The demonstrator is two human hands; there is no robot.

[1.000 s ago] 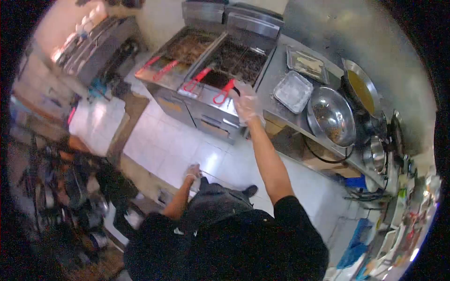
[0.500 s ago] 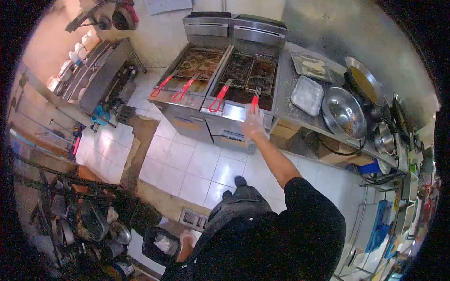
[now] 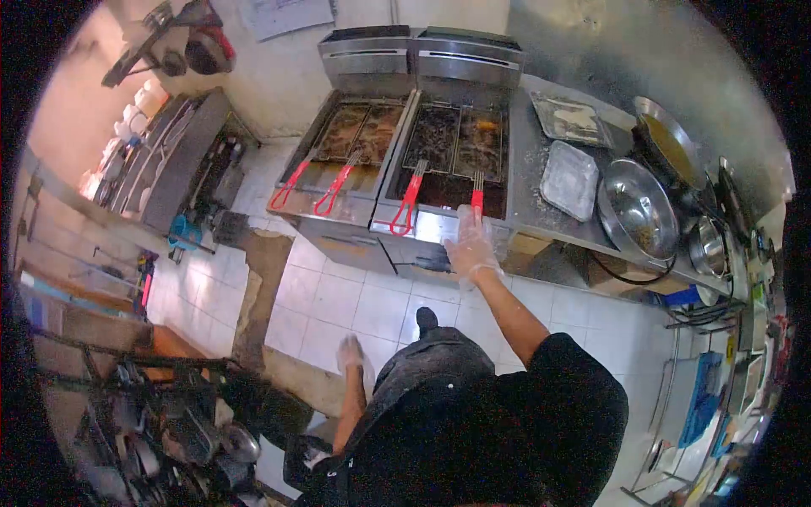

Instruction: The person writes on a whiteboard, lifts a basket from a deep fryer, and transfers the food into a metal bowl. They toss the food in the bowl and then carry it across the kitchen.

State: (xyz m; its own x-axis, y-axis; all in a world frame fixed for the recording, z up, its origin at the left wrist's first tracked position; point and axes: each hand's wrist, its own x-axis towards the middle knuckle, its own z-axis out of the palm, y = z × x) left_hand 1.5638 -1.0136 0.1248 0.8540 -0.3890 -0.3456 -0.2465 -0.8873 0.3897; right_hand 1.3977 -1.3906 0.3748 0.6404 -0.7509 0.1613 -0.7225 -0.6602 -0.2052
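Note:
My right hand [image 3: 473, 249], in a clear plastic glove, is closed on the red handle [image 3: 477, 201] of the rightmost fryer basket [image 3: 481, 145]. That basket sits in dark oil, with something orange near its far end. My left hand [image 3: 352, 353], also gloved, hangs over the tiled floor near my left side; its fingers are too blurred to read. Beside the held basket, another basket [image 3: 432, 139] with a red handle rests in the same fryer [image 3: 431, 218]. Two more red-handled baskets [image 3: 338, 131] sit in the left fryer [image 3: 325, 204].
Right of the fryers, a steel counter [image 3: 528, 190] bears a foil-lined tray [image 3: 570, 120], a white-dusted tray [image 3: 568, 180], a large metal bowl [image 3: 638, 211] and a pan of yellowish liquid [image 3: 667, 144]. A rack of pans [image 3: 169, 414] stands at the lower left.
My left hand has come up and forward from beside the dark bin at the lower left. My right hand stays at the rightmost basket's handle. The view has shifted slightly.

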